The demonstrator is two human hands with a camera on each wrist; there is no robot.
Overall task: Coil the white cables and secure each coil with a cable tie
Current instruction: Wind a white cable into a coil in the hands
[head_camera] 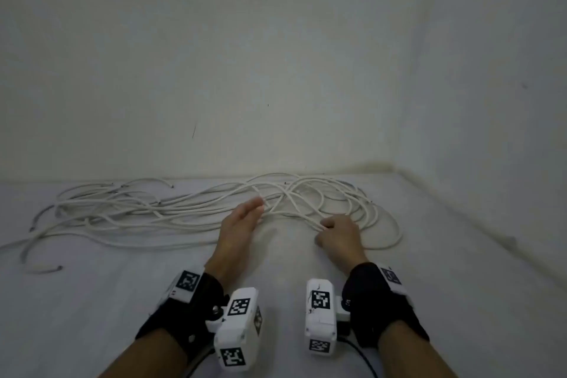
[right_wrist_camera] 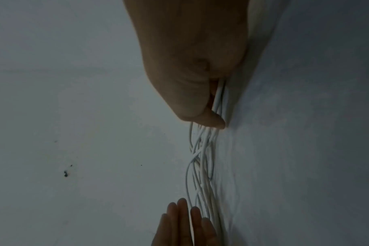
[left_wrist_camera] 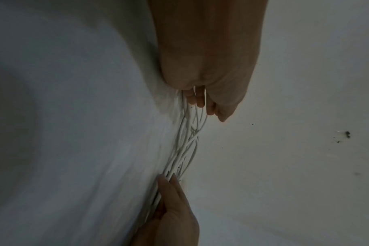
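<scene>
Black wrist straps [head_camera: 380, 301] carry white camera boxes [head_camera: 236, 328] printed with square black-and-white markers.

The head view is dim and soft, with flat, greyish light and no glare; the wall [head_camera: 276, 70] darkens toward the corners and straight edges bow at the frame's rim. Both wrist views are darker and grainier. In them the near hands are blurred, murky shapes, and shadow pools along the edges.

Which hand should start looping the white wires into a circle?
Probably the right hand: its fingers already curl round a bunch of the white cables, beside the rounder loops. The left hand lies straight-fingered against the strands, so it could steady them.
</scene>
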